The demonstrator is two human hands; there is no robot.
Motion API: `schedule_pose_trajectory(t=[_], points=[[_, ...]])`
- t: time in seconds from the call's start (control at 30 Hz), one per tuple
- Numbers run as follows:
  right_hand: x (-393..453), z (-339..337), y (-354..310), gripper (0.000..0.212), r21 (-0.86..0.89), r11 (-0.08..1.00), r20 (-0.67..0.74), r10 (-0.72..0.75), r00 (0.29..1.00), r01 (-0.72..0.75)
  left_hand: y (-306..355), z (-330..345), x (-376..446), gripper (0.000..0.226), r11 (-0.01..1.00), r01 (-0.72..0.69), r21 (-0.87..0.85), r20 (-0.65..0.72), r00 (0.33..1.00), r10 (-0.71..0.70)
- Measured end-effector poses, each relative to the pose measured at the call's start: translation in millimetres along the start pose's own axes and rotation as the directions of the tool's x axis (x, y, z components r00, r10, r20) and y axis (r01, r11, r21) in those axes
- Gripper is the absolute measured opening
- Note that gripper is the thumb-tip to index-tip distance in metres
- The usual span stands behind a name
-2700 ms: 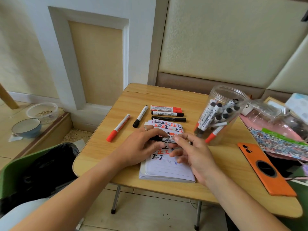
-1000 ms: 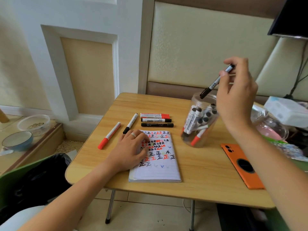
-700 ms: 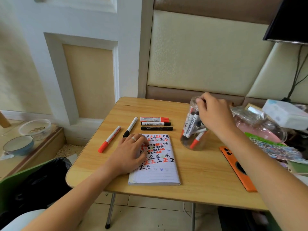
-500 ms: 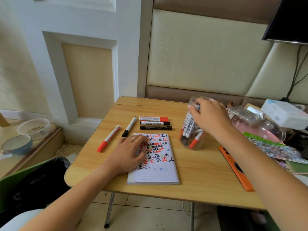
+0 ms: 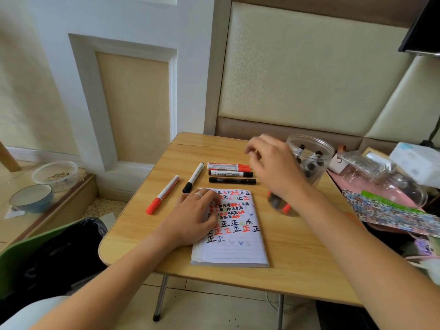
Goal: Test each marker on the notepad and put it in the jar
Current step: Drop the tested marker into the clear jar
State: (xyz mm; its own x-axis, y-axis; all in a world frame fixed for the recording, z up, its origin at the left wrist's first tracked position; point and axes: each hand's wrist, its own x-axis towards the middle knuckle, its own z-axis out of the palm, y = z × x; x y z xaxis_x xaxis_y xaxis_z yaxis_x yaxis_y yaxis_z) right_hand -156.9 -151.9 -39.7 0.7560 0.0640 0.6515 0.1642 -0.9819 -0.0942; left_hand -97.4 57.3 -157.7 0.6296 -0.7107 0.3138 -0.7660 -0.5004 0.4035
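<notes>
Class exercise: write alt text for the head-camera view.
A person's left hand rests on a scribbled notepad while the empty right hand hovers between five loose markers and a clear marker-filled jar on a small wooden table.

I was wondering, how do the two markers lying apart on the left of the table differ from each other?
The orange-capped marker has an orange cap; the black-capped marker has a black one. The orange-capped marker lies farther left and nearer the table edge, while the black-capped marker lies closer to the notepad, its cap near the left hand. Both have white barrels, lie flat on the same slant with caps toward the person, and neither is held.
</notes>
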Motion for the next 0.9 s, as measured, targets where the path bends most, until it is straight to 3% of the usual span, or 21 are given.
schedule_pose_trajectory(t=[0.07,0.13,0.3,0.53,0.7,0.8,0.9], points=[[2,22,1,0.019,0.017,0.995,0.227,0.090,0.970,-0.097,0,0,1,0.028,1.000,-0.001,-0.009,-0.004,1.000,0.001],[1,44,6,0.021,-0.035,0.984,0.347,0.179,0.921,-0.177,0,0,1,0.030,1.000,0.002,-0.013,-0.003,1.000,-0.002],[-1,82,18,0.023,-0.156,0.972,0.372,0.224,0.901,-0.177,-1,1,2,0.032,0.999,0.021,-0.027,-0.007,1.000,-0.021],[-2,104,25,0.023,-0.190,0.966,0.421,0.241,0.874,-0.175,-2,2,2,0.032,0.999,0.016,-0.028,-0.027,0.999,-0.016],[-4,97,17,0.017,-0.103,0.985,0.275,0.163,0.948,-0.139,-3,2,3,0.025,1.000,-0.002,-0.020,-0.040,0.999,0.001],[-12,73,-5,0.019,0.132,0.976,0.085,0.165,0.983,-0.175,-3,2,2,0.028,1.000,0.012,-0.027,-0.041,0.999,-0.014],[-28,45,-31,0.028,0.410,0.860,0.066,0.304,0.950,-0.304,-1,2,1,0.037,0.999,0.015,-0.037,-0.043,0.999,-0.016]])
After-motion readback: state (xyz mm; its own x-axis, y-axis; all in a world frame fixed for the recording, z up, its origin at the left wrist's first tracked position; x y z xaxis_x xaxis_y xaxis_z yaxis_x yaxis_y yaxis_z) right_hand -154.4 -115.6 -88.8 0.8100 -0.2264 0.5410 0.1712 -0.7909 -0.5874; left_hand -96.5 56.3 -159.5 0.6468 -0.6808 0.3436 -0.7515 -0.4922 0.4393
